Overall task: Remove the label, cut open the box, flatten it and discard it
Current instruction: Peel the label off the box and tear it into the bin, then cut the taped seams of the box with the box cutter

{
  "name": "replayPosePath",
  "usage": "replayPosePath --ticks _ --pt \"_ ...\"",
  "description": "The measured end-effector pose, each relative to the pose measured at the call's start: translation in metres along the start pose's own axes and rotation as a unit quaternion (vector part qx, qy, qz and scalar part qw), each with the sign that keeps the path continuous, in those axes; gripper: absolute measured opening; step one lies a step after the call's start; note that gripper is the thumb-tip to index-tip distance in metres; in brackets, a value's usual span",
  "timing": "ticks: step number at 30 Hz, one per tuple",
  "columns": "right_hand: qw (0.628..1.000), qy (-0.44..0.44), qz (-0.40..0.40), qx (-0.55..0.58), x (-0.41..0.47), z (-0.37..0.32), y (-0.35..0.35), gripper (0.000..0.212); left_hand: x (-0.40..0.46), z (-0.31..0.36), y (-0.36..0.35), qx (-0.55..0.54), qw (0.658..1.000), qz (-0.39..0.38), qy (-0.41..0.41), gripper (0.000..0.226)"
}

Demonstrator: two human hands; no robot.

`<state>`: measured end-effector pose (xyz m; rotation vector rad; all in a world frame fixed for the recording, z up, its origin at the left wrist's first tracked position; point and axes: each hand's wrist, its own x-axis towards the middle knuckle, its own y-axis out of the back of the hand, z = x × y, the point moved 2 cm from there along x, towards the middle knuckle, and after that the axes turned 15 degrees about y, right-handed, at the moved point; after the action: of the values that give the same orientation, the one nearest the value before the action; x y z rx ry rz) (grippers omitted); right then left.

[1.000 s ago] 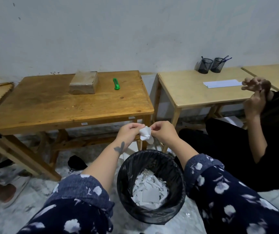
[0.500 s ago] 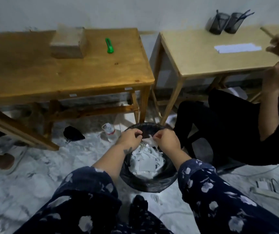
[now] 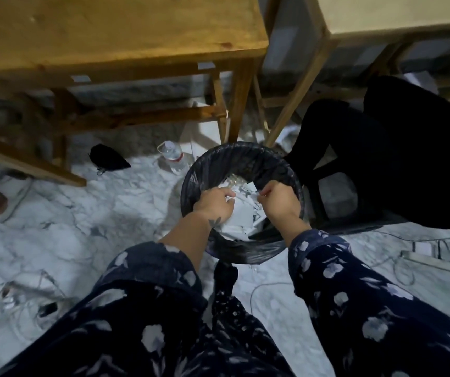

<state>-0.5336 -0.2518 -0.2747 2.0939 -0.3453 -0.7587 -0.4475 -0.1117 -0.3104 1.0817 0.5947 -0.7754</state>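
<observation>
Both my hands are down inside the black-lined waste bin [image 3: 219, 159] on the floor. My left hand [image 3: 214, 204] curls its fingers over a crumpled white piece of the label [image 3: 230, 199]. A short gap to the right, my right hand [image 3: 279, 200] has thumb and fingers pinched together, with what looks like a small pale scrap at the tips. Below them the bin holds a heap of white paper scraps [image 3: 241, 220]. The box and the green cutter are out of view.
The brown wooden table [image 3: 126, 47] stands above left, with its leg [image 3: 241, 104] just behind the bin. A plastic bottle [image 3: 173, 156] and a black pouch [image 3: 106, 159] lie on the marble floor. A seated person in black [image 3: 397, 156] is at the right. Cables [image 3: 408, 265] run on the floor.
My view has tipped down, so the tabletop with the box and cutter has left the frame. Both hands have dropped from above the bin into it, and they have drawn slightly apart.
</observation>
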Motion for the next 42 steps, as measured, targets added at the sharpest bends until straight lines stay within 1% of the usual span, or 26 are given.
replayPosePath --ticks 5,9,10,14,19,21,23,29,33,38,42 --pt "1.0 -0.004 0.015 -0.026 0.005 -0.004 0.01 0.007 -0.005 0.004 0.01 -0.01 1.0 -0.001 0.005 0.026" --pt "0.998 -0.003 0.024 -0.061 0.007 -0.015 0.019 0.023 -0.008 0.014 0.017 -0.007 1.0 0.022 -0.007 0.026" --pt "0.998 -0.004 0.026 -0.058 0.007 -0.016 0.02 0.021 -0.009 0.015 0.018 -0.007 1.0 0.026 -0.009 0.026" --pt "0.999 -0.022 0.027 -0.031 0.005 -0.016 0.018 0.006 -0.013 0.018 0.016 -0.013 1.0 0.026 -0.007 0.025" --pt "0.999 -0.026 0.02 -0.013 -0.001 -0.014 0.024 0.009 -0.019 0.02 0.018 -0.002 1.0 0.019 -0.001 0.026" --pt "1.0 -0.026 0.01 -0.013 -0.001 -0.019 0.03 0.006 -0.022 0.024 0.024 -0.001 1.0 0.02 -0.007 0.026" --pt "1.0 -0.019 0.004 -0.01 0.0 -0.029 0.038 0.008 -0.026 0.03 0.035 -0.006 1.0 0.024 -0.016 0.024" --pt "0.999 0.04 0.008 -0.01 0.009 -0.086 0.077 0.013 -0.051 0.054 0.092 -0.036 0.997 0.057 -0.043 0.025" --pt "0.994 0.103 0.022 0.001 0.018 -0.135 0.111 0.015 -0.068 0.068 0.147 -0.073 0.991 0.099 -0.059 0.014" --pt "0.986 0.155 0.052 0.014 0.038 -0.203 0.144 0.013 -0.077 0.068 0.226 -0.062 0.983 0.152 -0.078 0.025" --pt "0.98 0.189 0.065 0.005 0.064 -0.259 0.157 0.01 -0.066 0.065 0.29 -0.07 0.976 0.19 -0.084 0.025"
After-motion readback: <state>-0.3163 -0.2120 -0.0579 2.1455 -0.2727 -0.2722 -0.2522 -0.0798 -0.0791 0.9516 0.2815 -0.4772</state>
